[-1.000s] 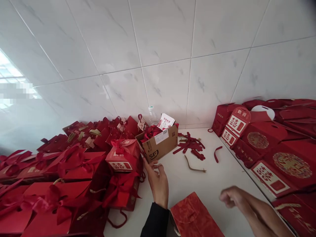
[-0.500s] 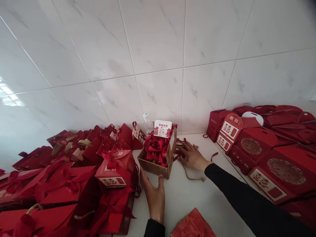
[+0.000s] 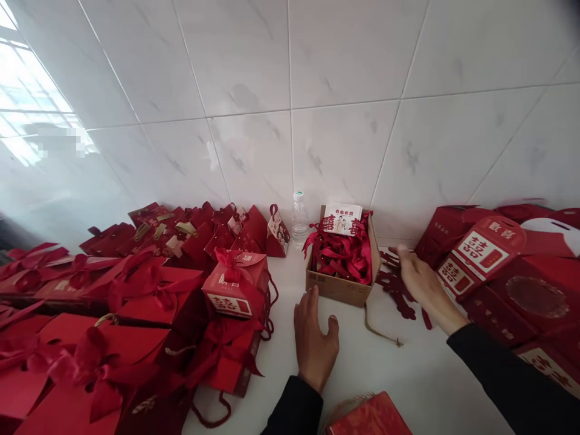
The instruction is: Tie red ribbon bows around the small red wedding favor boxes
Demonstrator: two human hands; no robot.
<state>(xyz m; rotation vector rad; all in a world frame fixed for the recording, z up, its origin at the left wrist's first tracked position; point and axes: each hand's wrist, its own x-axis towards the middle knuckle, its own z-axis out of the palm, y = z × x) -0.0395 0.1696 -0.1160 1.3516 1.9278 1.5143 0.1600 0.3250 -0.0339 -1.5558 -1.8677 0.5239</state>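
A small cardboard box [image 3: 339, 292] full of red ribbons [image 3: 347, 257] stands near the wall, with a white-and-red printed card [image 3: 342, 219] upright at its back. My left hand [image 3: 315, 341] is open just in front of the box, thumb apart, holding nothing; its fingertips are close to the front wall, and contact is unclear. To the right of the box, my right hand [image 3: 423, 290] has its fingers stretched out over dark red twisted pieces [image 3: 399, 296] on the table. Nothing shows in its grasp. A thin tan cord [image 3: 378, 332] trails from the box's front corner.
Red gift boxes with ribbon bows [image 3: 149, 296] crowd the left side, one small box [image 3: 238, 287] nearest the middle. Dark red boxes [image 3: 502, 311] are piled at right. A clear bottle [image 3: 299, 220] stands by the tiled wall. A red patterned packet [image 3: 369, 417] lies at the near edge.
The view has turned left. The cardboard box now stands farther from the bottle and the small gift box. My right hand has moved right, uncovering more of the dark red pieces.
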